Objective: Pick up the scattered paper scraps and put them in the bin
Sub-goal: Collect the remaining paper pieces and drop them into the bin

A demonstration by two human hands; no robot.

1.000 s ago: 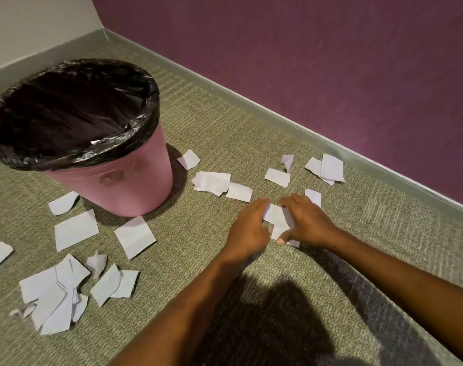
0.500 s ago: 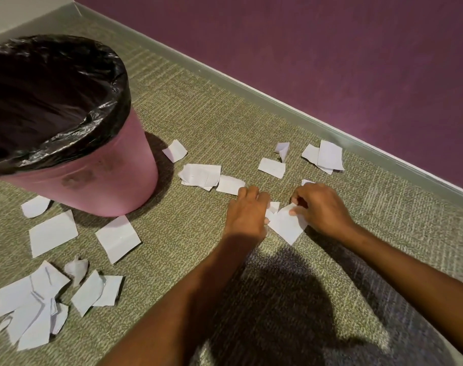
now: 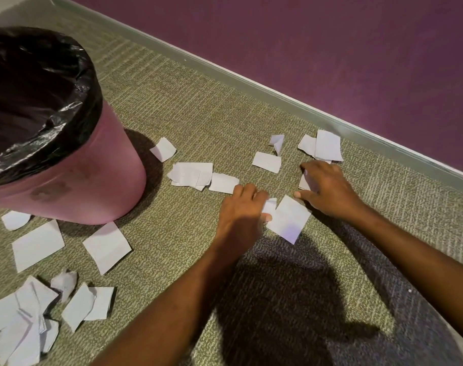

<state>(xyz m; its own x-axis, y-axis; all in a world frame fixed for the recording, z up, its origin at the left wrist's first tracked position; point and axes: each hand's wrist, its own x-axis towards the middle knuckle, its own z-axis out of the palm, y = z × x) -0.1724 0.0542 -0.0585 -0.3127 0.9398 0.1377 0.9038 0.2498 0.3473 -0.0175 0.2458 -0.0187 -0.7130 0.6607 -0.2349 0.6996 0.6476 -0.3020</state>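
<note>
Two scraps (image 3: 288, 217): left hand (image 3: 241, 215) pinch, right hand (image 3: 328, 191) touch

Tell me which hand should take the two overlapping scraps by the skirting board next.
Right. The right hand lies just short of the overlapping scraps and looks free, while the left hand is farther off and pinches a large scrap.

Bin (image 3: 93, 180): left edge crops it; I can't see inside.
Scrap (image 3: 303, 183) under right hand (image 3: 328, 191): mostly covered.
Scrap pile (image 3: 21, 326): cropped by lower left edges.
</note>
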